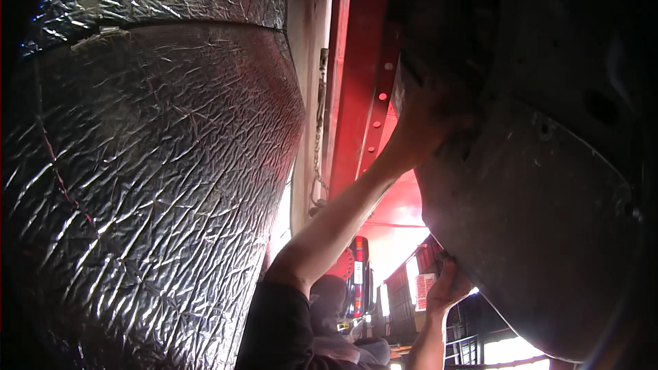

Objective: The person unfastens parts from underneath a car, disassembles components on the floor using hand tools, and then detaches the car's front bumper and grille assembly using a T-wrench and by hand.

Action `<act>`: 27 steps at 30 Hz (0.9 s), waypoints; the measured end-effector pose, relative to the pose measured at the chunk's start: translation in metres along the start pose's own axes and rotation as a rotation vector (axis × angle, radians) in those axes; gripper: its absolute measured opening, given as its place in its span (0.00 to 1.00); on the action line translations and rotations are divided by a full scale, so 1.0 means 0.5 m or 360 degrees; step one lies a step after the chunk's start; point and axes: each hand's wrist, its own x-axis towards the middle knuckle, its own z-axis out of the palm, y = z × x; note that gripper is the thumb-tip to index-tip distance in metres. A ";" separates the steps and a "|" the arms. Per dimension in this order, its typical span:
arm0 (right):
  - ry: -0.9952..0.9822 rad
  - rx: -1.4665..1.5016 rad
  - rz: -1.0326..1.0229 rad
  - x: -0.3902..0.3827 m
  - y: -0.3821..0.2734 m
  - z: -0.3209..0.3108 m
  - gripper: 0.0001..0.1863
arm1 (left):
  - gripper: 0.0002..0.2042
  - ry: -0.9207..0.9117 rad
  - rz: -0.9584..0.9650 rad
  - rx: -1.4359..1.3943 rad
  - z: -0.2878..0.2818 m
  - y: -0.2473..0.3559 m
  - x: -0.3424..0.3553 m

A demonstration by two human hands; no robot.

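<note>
L hand (428, 123) presses upper edge of the dirty metal panel (541, 233), grip hidden; R hand (449, 288) cups its lower rim. Better support evenly w/ both.

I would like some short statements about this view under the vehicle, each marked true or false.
1. A large body wrapped in crinkled silver foil fills the left side. True.
2. The upper hand reaches up against the dark metal housing. True.
3. The lower hand holds a wrench. False: no tool shows; its fingers rest on the lower edge of the housing.
4. The beam between foil and housing is blue. False: it is red, with a row of holes.
5. A chain hangs beside the red beam. True.
</note>
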 end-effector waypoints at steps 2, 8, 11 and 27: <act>-0.0007 0.0012 -0.0068 0.000 0.001 0.006 0.19 | 0.17 0.0078 0.0105 0.0168 -0.009 -0.028 -0.013; -0.0021 0.0053 -0.0112 0.001 -0.001 -0.002 0.18 | 0.16 -0.0118 0.0150 -0.0300 -0.018 -0.057 -0.035; -0.0033 0.0070 -0.0117 0.003 -0.001 -0.005 0.18 | 0.11 -0.0101 -0.0072 -0.1029 0.001 -0.060 -0.044; -0.0548 0.0783 0.0701 0.023 -0.032 0.109 0.28 | 0.13 -0.0432 0.0097 0.0156 -0.035 0.027 0.037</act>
